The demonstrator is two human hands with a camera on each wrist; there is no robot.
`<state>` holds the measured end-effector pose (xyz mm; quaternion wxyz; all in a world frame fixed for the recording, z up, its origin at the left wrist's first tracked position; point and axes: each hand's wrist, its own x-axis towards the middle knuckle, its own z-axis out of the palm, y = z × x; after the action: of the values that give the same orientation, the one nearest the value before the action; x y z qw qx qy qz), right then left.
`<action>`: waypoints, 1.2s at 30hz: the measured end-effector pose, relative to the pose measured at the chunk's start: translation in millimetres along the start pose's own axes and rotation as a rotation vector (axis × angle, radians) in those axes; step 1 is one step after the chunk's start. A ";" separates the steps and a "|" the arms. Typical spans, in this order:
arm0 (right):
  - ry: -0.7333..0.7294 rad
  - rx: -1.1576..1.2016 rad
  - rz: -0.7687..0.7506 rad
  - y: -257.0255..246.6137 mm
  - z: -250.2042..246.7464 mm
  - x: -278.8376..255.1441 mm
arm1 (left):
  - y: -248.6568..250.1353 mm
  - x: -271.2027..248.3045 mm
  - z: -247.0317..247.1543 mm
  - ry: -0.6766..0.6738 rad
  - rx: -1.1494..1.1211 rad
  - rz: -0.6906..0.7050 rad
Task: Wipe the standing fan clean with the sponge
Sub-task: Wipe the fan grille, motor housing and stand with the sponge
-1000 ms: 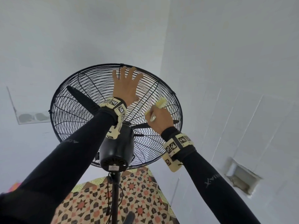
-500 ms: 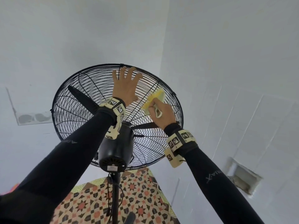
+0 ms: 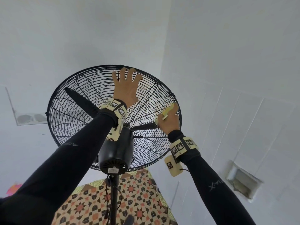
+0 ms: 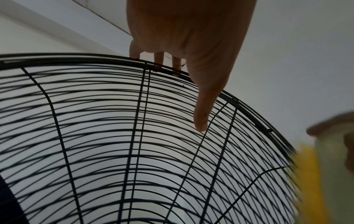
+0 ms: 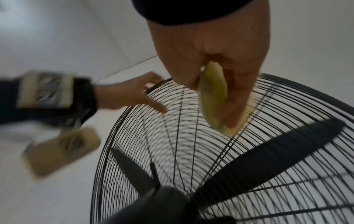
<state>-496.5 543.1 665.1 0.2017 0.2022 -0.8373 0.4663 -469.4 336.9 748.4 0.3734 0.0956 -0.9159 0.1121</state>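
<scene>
Sponge (image 3: 168, 109) in right hand (image 3: 169, 120), on fan grille (image 3: 73, 114)

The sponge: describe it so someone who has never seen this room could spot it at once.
Find the black standing fan in the white corner, its round wire guard facing away. On the guard's right side the right hand grips the sponge, pressed to the wires. It is the only yellow, soft thing among black metal; the left hand holds nothing.
</scene>
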 end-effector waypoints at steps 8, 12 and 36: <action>-0.110 0.075 -0.276 -11.1 10.4 14.8 | -4.1 3.4 -0.1 0.003 -0.020 0.018; -0.054 0.226 -0.051 6.0 19.7 2.0 | -1.6 1.8 -1.4 -0.021 0.023 0.007; 0.310 -0.201 0.259 15.2 -37.1 50.6 | 6.2 42.0 5.0 -0.058 0.117 0.303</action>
<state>-541.3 574.8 699.1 0.2857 -0.0021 -0.8573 0.4282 -503.9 337.6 773.8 0.3195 -0.0190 -0.9221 0.2176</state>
